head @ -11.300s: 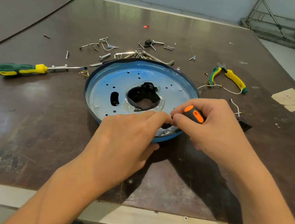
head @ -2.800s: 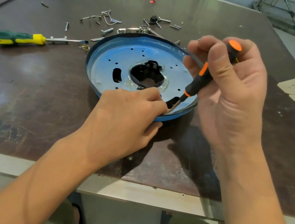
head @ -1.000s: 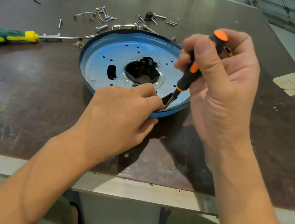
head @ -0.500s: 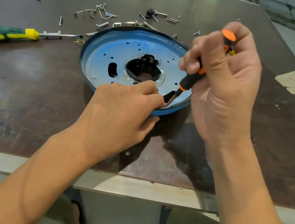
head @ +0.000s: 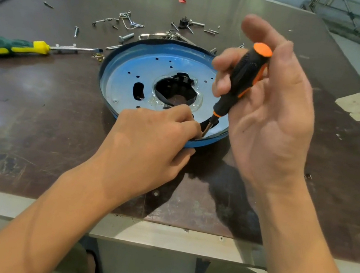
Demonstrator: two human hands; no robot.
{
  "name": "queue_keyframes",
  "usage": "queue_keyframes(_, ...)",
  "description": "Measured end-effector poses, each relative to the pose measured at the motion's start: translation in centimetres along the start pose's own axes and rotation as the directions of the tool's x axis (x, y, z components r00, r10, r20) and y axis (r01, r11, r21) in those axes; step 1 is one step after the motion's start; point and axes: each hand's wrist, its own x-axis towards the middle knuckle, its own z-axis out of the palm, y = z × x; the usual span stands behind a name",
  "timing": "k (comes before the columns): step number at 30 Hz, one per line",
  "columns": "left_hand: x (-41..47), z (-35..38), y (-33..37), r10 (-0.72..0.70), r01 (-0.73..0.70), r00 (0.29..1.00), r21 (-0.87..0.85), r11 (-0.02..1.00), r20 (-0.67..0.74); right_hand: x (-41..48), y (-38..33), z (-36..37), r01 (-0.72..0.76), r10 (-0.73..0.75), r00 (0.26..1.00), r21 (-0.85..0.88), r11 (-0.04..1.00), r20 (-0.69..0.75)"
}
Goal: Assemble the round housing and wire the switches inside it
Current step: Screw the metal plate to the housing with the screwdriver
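Far to my left the green screwdriver (head: 15,48) lies flat on the table (head: 33,123), well apart from the work. Loose screws (head: 126,38) are scattered just beyond the far rim.

The housing (head: 123,86) sits open side up in the middle of the table, near its front edge. It looks like thin pressed metal under a blue film: light and stiff across the flat, but I would expect it to skate on this smooth top under a sideways push. The rim looks thin, perhaps sharp. The film and the torn edge round the centre hole seem the only soft parts. The rim is the place to hold it, fingers inside and thumb outside.

That is how my left hand (head: 149,145) has it: fingers curled over the near rim, thumb tucked under from outside, pinching the wall. Whether a screw sits under my fingertips I cannot tell.

Just right of them the driver (head: 241,79) stands steeply tilted, tip down inside the near rim. My right hand (head: 272,118) holds its ribbed handle between thumb and curled fingers, one finger lifted clear. A light twisting grip should do; heavy pressure could dent the sheet.

A cardboard scrap (head: 358,105) lies far right.
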Motion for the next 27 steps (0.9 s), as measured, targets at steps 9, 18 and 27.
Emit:
queue_keyframes(9, -0.06, -0.15, 0.16, -0.006, 0.006, 1.0, 0.009, 1.0, 0.011, -0.04, 0.26, 0.51, 0.054, -0.063, 0.995, -0.11, 0.993, -0.083)
queue_keyframes(18, 0.01, -0.05, 0.04, -0.005, 0.005, 1.0, 0.007, 1.0, 0.013, -0.02, -0.12, 0.24, -0.023, 0.018, 0.994, -0.045, 0.999, -0.108)
queue_keyframes(27, 0.02, 0.01, 0.02, -0.009, 0.009, 1.0, 0.001, 1.0, 0.014, 0.24, -0.34, -0.37, -0.08, 0.091, 0.99, 0.101, 0.992, -0.109)
